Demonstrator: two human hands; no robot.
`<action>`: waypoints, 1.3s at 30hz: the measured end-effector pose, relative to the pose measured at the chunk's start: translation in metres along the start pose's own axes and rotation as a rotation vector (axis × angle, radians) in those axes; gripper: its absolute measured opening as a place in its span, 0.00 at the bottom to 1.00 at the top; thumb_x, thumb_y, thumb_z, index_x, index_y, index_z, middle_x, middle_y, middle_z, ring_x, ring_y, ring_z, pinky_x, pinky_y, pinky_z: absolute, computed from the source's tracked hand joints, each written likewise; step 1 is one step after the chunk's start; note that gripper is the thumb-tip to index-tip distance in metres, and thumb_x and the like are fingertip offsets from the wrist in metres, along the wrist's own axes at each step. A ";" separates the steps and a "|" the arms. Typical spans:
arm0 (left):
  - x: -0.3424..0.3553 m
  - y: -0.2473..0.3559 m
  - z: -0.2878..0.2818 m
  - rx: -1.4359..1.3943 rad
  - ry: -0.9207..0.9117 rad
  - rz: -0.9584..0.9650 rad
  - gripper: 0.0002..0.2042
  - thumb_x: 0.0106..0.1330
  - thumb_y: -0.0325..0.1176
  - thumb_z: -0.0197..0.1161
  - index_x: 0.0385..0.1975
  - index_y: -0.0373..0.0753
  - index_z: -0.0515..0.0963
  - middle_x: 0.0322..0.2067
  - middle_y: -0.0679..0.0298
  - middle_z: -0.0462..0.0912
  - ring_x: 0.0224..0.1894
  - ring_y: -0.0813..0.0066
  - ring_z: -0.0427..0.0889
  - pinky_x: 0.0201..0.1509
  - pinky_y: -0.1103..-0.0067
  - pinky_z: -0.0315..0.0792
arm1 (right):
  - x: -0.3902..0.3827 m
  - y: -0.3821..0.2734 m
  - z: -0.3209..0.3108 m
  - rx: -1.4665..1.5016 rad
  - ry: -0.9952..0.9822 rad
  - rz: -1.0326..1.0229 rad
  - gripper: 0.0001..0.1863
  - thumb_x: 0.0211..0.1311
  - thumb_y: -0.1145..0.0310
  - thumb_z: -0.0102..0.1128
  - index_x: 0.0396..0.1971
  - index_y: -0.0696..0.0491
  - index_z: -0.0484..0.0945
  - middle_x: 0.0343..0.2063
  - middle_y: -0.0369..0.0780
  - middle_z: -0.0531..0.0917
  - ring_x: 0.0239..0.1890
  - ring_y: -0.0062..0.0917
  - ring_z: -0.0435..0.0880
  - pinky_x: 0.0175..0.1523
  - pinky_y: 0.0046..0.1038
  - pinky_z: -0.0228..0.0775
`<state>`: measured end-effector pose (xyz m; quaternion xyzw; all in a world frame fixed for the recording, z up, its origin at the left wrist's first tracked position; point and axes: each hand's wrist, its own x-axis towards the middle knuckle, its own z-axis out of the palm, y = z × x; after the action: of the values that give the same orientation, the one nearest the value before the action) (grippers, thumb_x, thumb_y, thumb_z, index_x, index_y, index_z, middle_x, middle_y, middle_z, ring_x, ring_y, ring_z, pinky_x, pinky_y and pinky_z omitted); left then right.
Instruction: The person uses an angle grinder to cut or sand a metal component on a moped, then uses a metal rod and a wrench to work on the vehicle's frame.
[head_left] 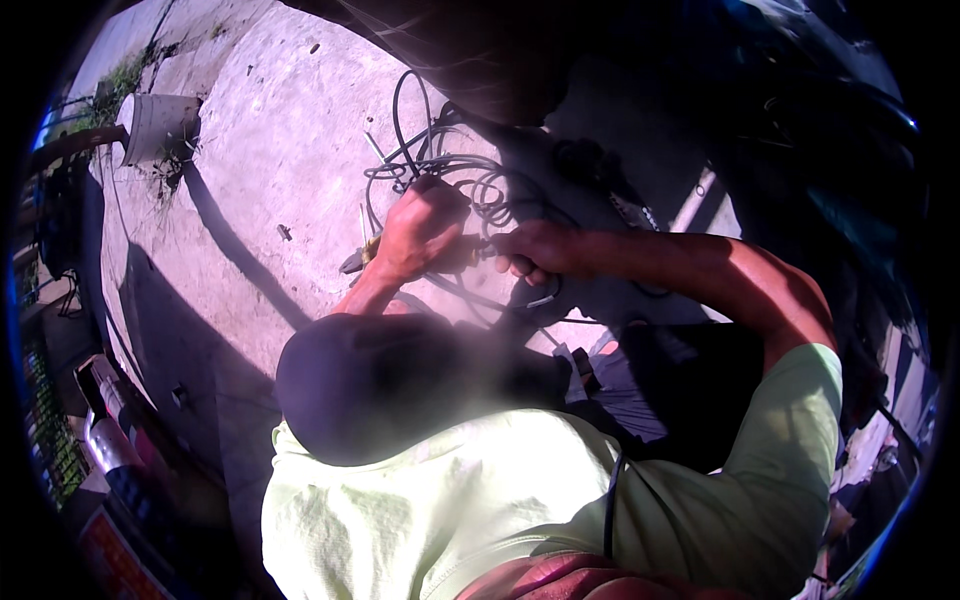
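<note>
A loose coil of dark cable (497, 183) lies on the pale concrete in front of me. My left hand (425, 225) is closed over the near left side of the coil, its fingertips turned away; cable runs under it. Close beside it, my right hand (537, 248) is curled with thumb and fingers together on a thin piece of the cable. Glare blurs the small gap between the two hands. Next to my left wrist is a plier-like tool (356, 260) with a dark tip, partly covered by the wrist.
A whitish bucket-like container (160, 128) stands at the far left among some weeds. A pale rod (692, 203) lies in shadow on the right. My bent knee (330, 385) is close below my left forearm. Deep shadow hides much of the right side.
</note>
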<state>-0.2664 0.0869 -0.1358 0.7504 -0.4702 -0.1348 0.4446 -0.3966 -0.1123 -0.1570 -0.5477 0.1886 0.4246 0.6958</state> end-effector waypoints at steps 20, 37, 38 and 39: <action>0.006 0.005 0.021 0.054 -0.227 0.043 0.07 0.55 0.29 0.61 0.33 0.40 0.80 0.32 0.59 0.78 0.40 0.56 0.78 0.42 0.67 0.75 | -0.017 0.025 0.013 -0.080 -0.112 0.059 0.29 0.80 0.53 0.34 0.41 0.65 0.76 0.19 0.32 0.71 0.20 0.15 0.73 0.28 0.23 0.65; 0.122 0.158 -0.048 0.056 -0.791 0.159 0.18 0.60 0.30 0.71 0.49 0.38 0.78 0.45 0.55 0.82 0.43 0.57 0.85 0.47 0.68 0.80 | -0.076 0.116 -0.163 -1.006 0.834 0.099 0.46 0.49 0.41 0.67 0.61 0.60 0.68 0.54 0.51 0.78 0.55 0.42 0.80 0.58 0.41 0.74; 0.138 0.174 -0.042 0.083 -0.675 0.382 0.16 0.60 0.30 0.72 0.48 0.39 0.80 0.46 0.56 0.82 0.46 0.58 0.84 0.49 0.68 0.79 | -0.072 0.112 -0.159 -0.987 0.794 0.109 0.47 0.49 0.41 0.67 0.62 0.59 0.66 0.54 0.52 0.77 0.57 0.43 0.79 0.59 0.42 0.73; 0.157 0.200 -0.037 0.283 -0.614 0.459 0.16 0.60 0.31 0.72 0.47 0.40 0.81 0.46 0.57 0.82 0.50 0.58 0.82 0.53 0.67 0.78 | -0.070 0.108 -0.156 -0.969 0.755 0.123 0.49 0.48 0.40 0.68 0.64 0.58 0.64 0.55 0.52 0.77 0.58 0.44 0.78 0.60 0.43 0.72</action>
<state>-0.2788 -0.0546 0.0783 0.6044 -0.7503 -0.1840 0.1944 -0.4909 -0.2791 -0.2223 -0.9021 0.2386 0.2782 0.2276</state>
